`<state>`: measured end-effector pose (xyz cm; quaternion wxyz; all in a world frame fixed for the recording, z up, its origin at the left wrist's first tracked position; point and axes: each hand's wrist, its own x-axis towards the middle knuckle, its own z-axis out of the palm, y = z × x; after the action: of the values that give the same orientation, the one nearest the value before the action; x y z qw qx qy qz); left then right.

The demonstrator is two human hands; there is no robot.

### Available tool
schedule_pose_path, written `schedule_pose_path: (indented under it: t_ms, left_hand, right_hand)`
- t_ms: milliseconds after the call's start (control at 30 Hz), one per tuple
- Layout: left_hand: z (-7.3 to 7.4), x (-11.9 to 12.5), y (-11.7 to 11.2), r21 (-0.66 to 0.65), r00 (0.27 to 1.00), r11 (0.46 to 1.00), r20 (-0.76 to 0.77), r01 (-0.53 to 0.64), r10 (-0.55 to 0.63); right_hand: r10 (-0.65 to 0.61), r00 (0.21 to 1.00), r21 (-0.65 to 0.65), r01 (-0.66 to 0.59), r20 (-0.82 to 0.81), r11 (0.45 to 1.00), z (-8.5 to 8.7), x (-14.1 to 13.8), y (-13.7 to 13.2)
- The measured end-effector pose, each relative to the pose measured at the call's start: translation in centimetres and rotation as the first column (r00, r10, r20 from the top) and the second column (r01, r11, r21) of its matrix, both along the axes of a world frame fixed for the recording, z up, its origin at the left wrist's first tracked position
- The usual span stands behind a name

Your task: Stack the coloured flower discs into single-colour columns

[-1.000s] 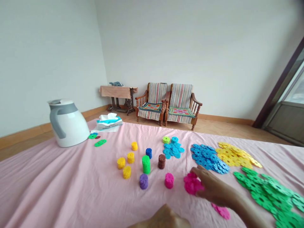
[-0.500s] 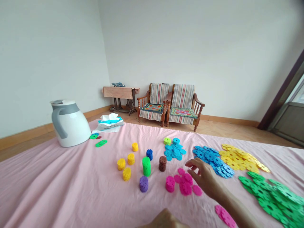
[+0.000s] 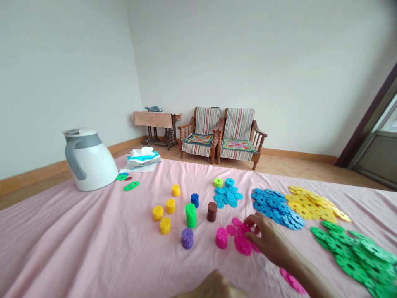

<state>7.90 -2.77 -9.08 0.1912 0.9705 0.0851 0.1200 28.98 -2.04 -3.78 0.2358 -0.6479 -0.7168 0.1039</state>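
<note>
My right hand lies over a small heap of loose pink snowflake discs on the pink cloth, its fingertips curled down onto the discs. A stacked pink cylinder stands just left of that heap. My left hand shows only as knuckles at the bottom edge; its fingers are hidden. Further pink discs lie near my right forearm. Left of the hand stand short stacks: purple, green, brown, dark blue and several yellow ones.
Piles of flat discs lie to the right: light blue, blue, yellow, green. A white kettle and a tissue pack sit at the far left. Two wooden armchairs stand by the wall.
My right hand pushed the pink discs leftward toward the pink stack, lifted with fingers spread, and has now come back down onto them.
</note>
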Motion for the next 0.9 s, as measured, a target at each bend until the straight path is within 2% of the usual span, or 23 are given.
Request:
schedule_pose_path:
  t_ms: [100, 233, 533, 733, 900]
  left_hand:
    - [-0.84, 0.57, 0.36, 0.017, 1.000, 1.000, -0.016, -0.008, 0.009]
    - [-1.24, 0.72, 0.26, 0.039, 1.000, 0.999, -0.025, -0.006, 0.007]
    - [-0.88, 0.72, 0.12, 0.094, 0.998, 0.994, -0.048, 0.053, -0.049]
    - [-0.65, 0.72, 0.00, 0.112, 0.996, 0.992, -0.070, 0.065, -0.058]
    - [-0.53, 0.79, 0.04, 0.107, 0.994, 0.991, -0.085, 0.075, -0.066]
  right_hand:
    - [-0.021, 0.999, -0.012, 0.021, -0.036, 1.000, -0.56, 0.01, 0.20]
    - [-0.036, 0.996, -0.032, 0.034, -0.078, 0.999, -0.51, -0.05, 0.37]
    - [-0.047, 0.996, -0.034, 0.045, -0.072, 0.998, -0.35, -0.16, 0.29]
    - [-0.078, 0.972, -0.005, 0.079, -0.222, 0.997, -0.83, -0.27, 0.48]
    - [-0.071, 0.963, 0.060, 0.089, -0.261, 0.994, -0.83, -0.71, 0.62]
